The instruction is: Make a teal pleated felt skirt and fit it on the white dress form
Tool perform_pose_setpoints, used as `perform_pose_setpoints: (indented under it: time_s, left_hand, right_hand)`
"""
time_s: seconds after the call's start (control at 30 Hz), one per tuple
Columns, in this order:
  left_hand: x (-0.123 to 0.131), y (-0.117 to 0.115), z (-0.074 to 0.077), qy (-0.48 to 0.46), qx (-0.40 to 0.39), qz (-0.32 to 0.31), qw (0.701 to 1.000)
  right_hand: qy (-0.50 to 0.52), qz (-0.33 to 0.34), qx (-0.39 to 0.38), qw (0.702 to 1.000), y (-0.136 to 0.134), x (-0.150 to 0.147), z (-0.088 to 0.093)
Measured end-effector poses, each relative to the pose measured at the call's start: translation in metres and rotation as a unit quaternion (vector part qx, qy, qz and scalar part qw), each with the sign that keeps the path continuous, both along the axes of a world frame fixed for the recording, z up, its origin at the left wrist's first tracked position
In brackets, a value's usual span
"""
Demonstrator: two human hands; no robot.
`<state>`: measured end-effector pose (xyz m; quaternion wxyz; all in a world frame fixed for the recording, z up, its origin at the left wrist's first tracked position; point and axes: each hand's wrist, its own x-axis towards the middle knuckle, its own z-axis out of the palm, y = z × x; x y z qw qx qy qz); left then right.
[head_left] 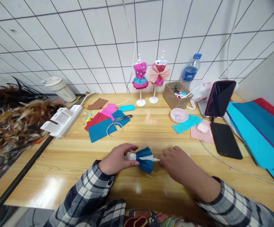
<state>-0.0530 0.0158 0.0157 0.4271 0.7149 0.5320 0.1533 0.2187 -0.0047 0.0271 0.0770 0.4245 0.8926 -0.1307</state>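
Low over the table's front part, a small white dress-form mannequin lies sideways between my hands. A dark teal crepe-paper skirt is wrapped around its waist, with a white strip of the form showing through a gap. My left hand is closed around the white bust, thumb and fingers on either side. My right hand has its fingers curled around the thin white stand rod at the other end; the stand's base is mostly hidden behind this hand.
Two dressed mannequins stand by the wall beside a cardboard box. Thread snips and a ring lie on paper pieces. On the right are a pink dish, a propped phone, a black power bank and paper sheets.
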Motion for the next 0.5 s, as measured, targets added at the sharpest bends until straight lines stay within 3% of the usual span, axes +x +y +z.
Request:
perform_pose_setpoints:
  time_s: [0.1,0.17,0.23,0.33,0.5]
  left_hand:
    - [0.001,-0.006,-0.003,0.052,0.013,-0.024,0.998]
    - [0.001,-0.010,-0.004,0.073,0.024,-0.030,0.997]
    - [0.003,-0.013,-0.006,0.076,0.042,-0.026,0.996]
    - [0.005,-0.017,-0.013,0.072,0.061,-0.025,0.995]
    - [0.001,-0.017,-0.022,0.046,0.062,-0.043,0.996]
  right_hand:
    - [0.104,-0.054,0.004,0.993,0.012,0.032,0.014]
    - [0.171,-0.162,0.032,0.971,0.023,0.062,0.015]
    - [0.157,-0.251,0.077,0.952,0.032,0.090,0.006]
    - [0.139,-0.268,0.048,0.952,0.036,0.110,-0.019]
    - [0.163,-0.247,0.036,0.954,0.030,0.097,-0.045]
